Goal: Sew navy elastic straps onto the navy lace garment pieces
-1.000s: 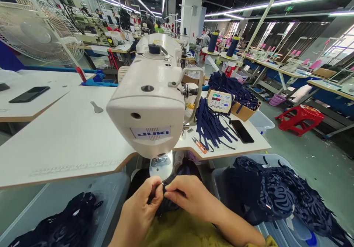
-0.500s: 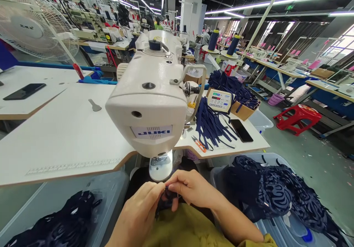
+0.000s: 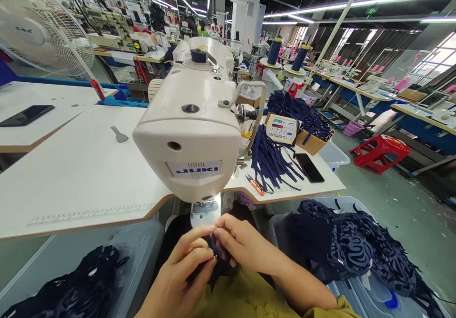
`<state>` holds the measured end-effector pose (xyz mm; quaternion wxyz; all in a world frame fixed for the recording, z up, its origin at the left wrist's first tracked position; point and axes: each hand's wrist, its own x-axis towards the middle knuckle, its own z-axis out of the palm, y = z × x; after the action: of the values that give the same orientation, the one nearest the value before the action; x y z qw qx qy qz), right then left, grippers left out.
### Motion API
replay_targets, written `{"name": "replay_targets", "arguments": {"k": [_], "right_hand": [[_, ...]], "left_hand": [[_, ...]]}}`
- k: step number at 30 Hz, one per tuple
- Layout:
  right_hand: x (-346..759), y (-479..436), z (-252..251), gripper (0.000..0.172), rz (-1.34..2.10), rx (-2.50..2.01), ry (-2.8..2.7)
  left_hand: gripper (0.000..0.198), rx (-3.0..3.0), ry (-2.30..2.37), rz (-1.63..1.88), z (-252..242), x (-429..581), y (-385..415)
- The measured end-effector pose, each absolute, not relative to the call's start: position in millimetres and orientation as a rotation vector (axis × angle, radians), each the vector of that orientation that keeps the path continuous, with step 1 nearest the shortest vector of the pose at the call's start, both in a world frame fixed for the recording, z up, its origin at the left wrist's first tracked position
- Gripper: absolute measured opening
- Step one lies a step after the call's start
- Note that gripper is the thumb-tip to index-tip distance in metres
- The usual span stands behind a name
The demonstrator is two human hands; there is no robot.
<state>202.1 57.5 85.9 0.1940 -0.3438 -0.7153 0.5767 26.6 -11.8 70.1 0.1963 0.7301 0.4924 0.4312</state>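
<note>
Just in front of the sewing machine, a dark navy fabric piece is held between my two hands over my lap. My left hand pinches its left side, where a tiny shiny spot shows at the fingertips. With thumb and forefinger together, my right hand grips its upper edge. The fingertips of both hands meet at the top of the fabric. Most of the piece is hidden by my fingers. Beyond my hands, the machine's lit narrow bed sticks out under its head.
On the right of the table lie navy straps, orange thread snips, a phone and a control panel. Plastic bins of navy garments stand at left and right. A red stool stands farther right.
My left fingers have spread and shifted on the fabric, with the thumb now lower. More of the navy fabric shows below my hands. The camera view has moved slightly.
</note>
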Motion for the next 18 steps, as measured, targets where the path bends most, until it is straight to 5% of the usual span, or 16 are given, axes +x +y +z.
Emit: {"name": "replay_targets", "arguments": {"k": [7, 14, 18], "right_hand": [[215.4, 73.4, 106.5, 0.025, 1.195, -0.796, -2.188], [213.4, 65.1, 87.7, 0.014, 0.684, -0.792, -1.976], [211.9, 53.3, 72.6, 0.035, 1.025, -0.778, -1.978]], "left_hand": [[0.020, 1.451, 1.394, 1.086, 75.3, 30.5, -12.8], [0.034, 1.049, 1.519, 1.105, 80.4, 33.6, -12.3], [0.035, 1.046, 1.470, 1.083, 72.3, 28.6, -7.2]]}}
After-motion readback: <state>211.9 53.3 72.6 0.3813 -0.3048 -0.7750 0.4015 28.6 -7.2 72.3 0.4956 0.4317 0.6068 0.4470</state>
